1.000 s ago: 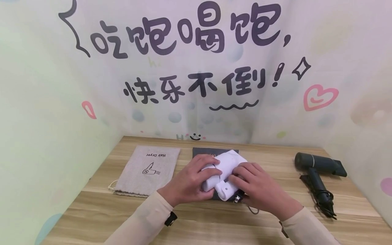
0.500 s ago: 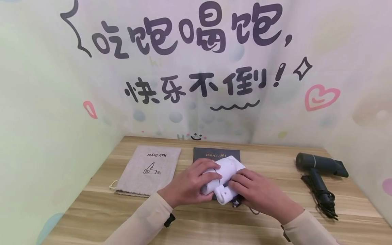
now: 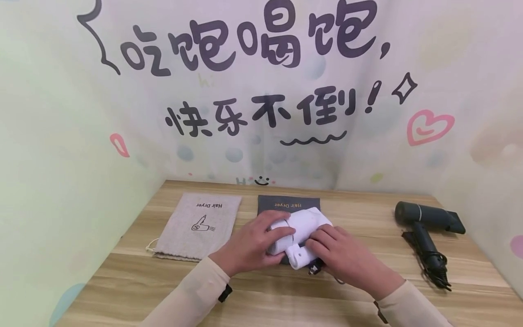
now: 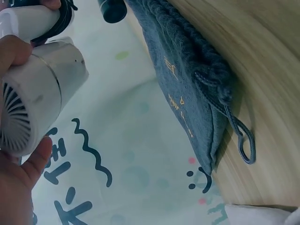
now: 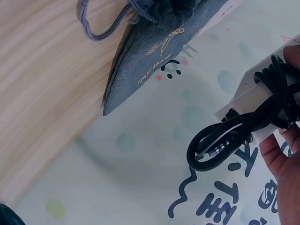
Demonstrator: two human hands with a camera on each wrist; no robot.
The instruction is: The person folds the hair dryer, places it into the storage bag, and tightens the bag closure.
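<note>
Hands gripping white dryer, two bags reading "Hair Dryer"

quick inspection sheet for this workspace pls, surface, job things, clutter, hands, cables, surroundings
Surface: wood-grain table, beneath everything.
Job's things: white hair dryer, held apart from a dark pouch lying on the table.
Clutter: beige pouch at left, black hair dryer at right, neither held.
Hands: left hand and right hand both grip the white hair dryer.
Cables: white hair dryer's black cord gathered in loops; black hair dryer's cord bundled against it.
Surroundings: printed backdrop behind the table.
</note>
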